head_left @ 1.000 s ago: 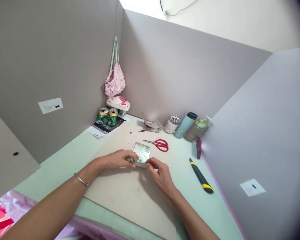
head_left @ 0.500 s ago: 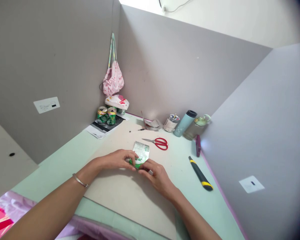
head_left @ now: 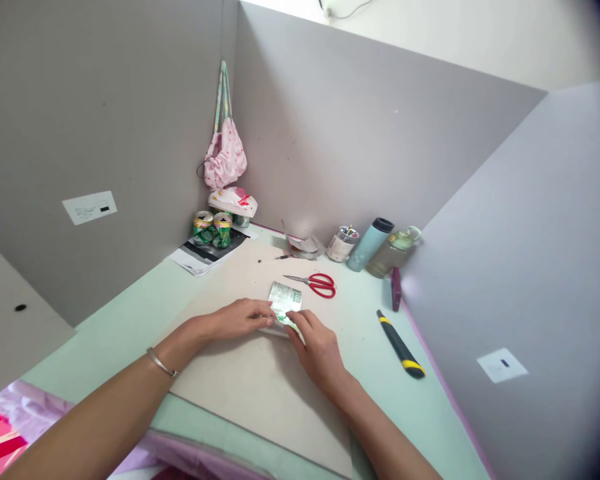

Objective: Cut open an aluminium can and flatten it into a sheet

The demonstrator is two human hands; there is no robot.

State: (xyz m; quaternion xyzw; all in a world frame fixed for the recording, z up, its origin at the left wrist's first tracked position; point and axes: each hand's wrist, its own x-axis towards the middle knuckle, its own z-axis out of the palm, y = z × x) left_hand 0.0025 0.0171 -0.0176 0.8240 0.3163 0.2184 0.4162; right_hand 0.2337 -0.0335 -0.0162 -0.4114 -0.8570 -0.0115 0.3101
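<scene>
Where both hands meet on the beige board (head_left: pixel 260 393), the left hand (head_left: pixel 240 319) lies flat with fingers pressing the near-left edge of a flattened green-and-white can sheet (head_left: pixel 286 298); right hand (head_left: pixel 316 345) presses its fingertips on the sheet's near-right corner. Sheet lies on the board, mid-surface. Red scissors (head_left: pixel 317 285) just beyond it. Utility knife (head_left: pixel 400 343) to the right on the green surface (head_left: pixel 125 327). Crushed cans (head_left: pixel 213 229) sit in the far corner.
</scene>
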